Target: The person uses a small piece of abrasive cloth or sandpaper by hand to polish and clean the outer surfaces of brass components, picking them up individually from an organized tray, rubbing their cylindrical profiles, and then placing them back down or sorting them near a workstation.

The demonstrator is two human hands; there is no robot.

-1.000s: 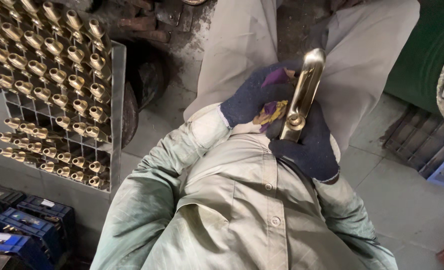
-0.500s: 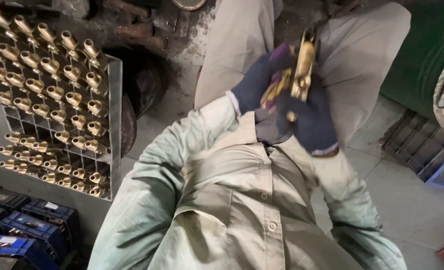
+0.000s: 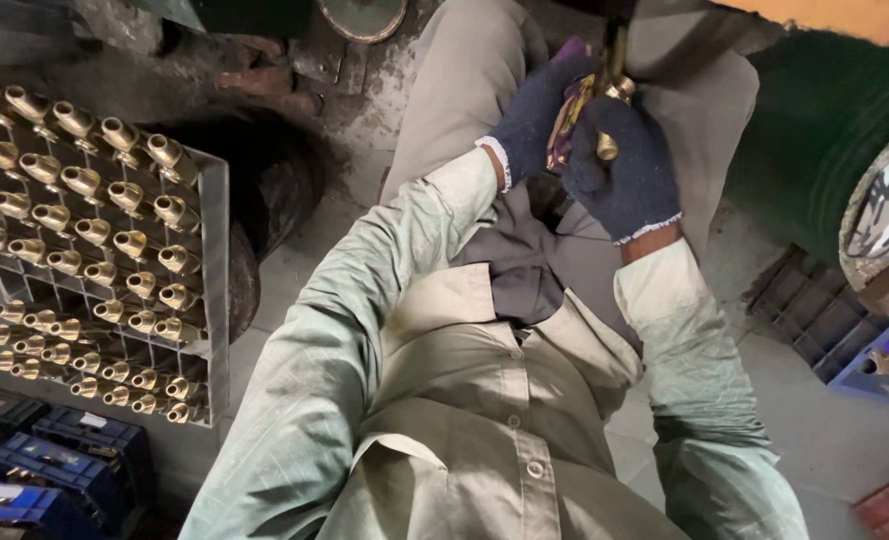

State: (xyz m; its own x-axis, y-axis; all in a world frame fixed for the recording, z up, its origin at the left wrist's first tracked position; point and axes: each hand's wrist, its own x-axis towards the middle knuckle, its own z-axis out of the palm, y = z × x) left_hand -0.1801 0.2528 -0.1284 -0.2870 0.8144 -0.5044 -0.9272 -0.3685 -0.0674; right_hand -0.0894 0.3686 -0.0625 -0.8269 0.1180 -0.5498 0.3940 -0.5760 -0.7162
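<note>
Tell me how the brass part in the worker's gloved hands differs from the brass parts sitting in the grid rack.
The held brass part is single, clasped upright between the left hand and right hand, largely hidden by the dark gloves. The racked brass parts are many, untouched, each tilted in its own cell of the metal rack. Both share a shiny golden colour.

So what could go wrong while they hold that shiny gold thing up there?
The brass part sits between the left hand and right hand over the lap; if the knit gloves slip, it might drop onto the legs or floor. Its top goes out of view near something dark, so fingers could perhaps get pinched there.
</note>
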